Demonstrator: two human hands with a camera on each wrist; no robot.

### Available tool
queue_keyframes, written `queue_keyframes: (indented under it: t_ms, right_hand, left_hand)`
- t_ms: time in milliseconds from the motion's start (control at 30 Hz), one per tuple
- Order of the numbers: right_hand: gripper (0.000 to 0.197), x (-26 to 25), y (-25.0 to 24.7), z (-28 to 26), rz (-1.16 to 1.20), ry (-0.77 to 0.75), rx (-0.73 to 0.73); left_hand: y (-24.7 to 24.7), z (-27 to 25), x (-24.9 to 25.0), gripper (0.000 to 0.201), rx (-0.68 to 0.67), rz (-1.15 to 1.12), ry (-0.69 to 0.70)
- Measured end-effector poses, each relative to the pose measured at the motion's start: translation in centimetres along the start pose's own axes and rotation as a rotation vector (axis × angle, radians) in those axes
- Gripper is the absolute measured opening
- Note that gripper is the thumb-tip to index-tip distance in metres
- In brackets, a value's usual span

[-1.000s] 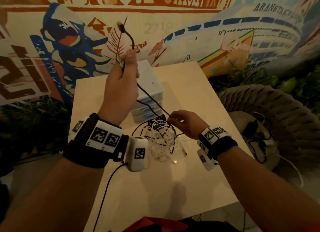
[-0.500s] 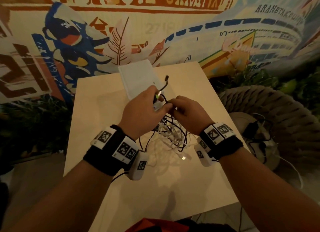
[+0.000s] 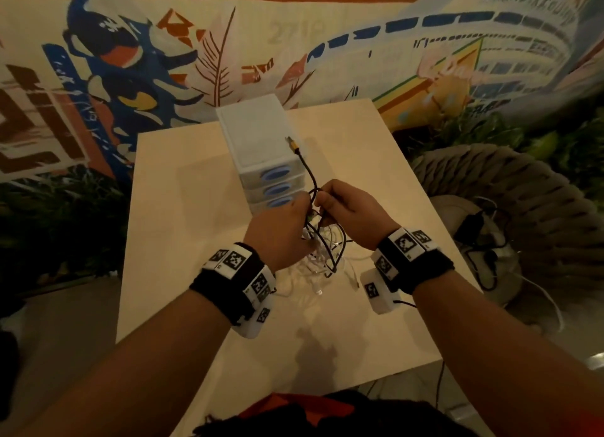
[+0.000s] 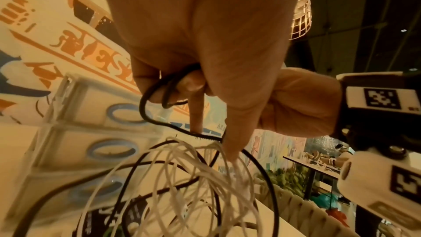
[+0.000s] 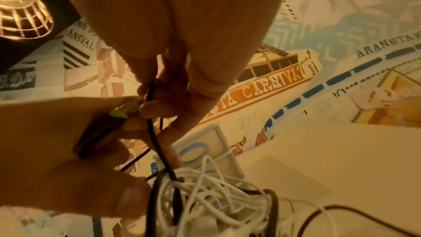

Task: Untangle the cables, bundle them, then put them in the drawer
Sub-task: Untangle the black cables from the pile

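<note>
A tangle of white and black cables (image 3: pixel 322 260) hangs from my hands just above the light wooden table (image 3: pixel 183 207), in front of the white drawer unit (image 3: pixel 258 142). My left hand (image 3: pixel 302 209) grips a loop of the black cable (image 4: pixel 154 95) in curled fingers. Close beside it, my right hand (image 3: pixel 327 201) pinches the same black cable (image 5: pixel 151 129). The cable's free end, with a gold plug (image 3: pixel 294 145), sticks up over the drawer unit. White loops (image 4: pixel 193 177) dangle below both hands. All three blue-handled drawers look closed.
A painted mural wall stands behind the table. At the right is a woven rope chair (image 3: pixel 523 207) with dark cables and a charger (image 3: pixel 474 227) on its seat. Plants (image 3: pixel 58 214) line the floor at the left. Bare tabletop lies nearer me.
My left hand came down from high above the table with the black cable and met the right hand at the tangle. The plug end now points up over the drawer unit.
</note>
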State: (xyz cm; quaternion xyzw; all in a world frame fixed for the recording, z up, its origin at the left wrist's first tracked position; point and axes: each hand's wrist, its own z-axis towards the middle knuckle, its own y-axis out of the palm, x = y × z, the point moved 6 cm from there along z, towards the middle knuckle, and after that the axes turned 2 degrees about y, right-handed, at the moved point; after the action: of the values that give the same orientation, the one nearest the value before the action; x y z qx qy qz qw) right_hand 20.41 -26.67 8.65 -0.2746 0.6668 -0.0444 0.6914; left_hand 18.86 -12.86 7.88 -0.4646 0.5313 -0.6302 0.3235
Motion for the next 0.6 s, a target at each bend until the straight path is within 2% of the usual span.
queue_keyframes:
  t_ms: [100,200,267,333,467,600]
  right_hand:
    - [0.020,0.9,-0.1,-0.5,-0.011,-0.022,-0.038]
    - [0.021,1.3,-0.2,-0.7,-0.032,-0.018,-0.051]
    - [0.015,1.3,-0.3,-0.6,0.027,-0.014,-0.035]
    - [0.015,1.0,-0.5,-0.5,0.020,-0.026,-0.004]
    - [0.017,1.6,-1.4,-0.4,-0.140,-0.038,0.074]
    - [0.021,3.5,-2.0,-1.0,-0.223,0.038,0.168]
  left_hand:
    - [1.5,-0.5,0.0,0.047,-0.055,0.022,0.046]
    - [2.6,-0.9,0.0,0.072,-0.124,-0.051,0.061]
    - [2.8,-1.0,-0.1,0.083,-0.103,-0.079,0.023]
    - [2.9,-0.9,-0.3,0.075,-0.068,-0.048,0.001]
    - [3.3,-1.3,-1.4,0.040,-0.060,-0.047,0.039]
    - [3.3,-2.1,-3.0,0.044,-0.069,-0.077,0.017]
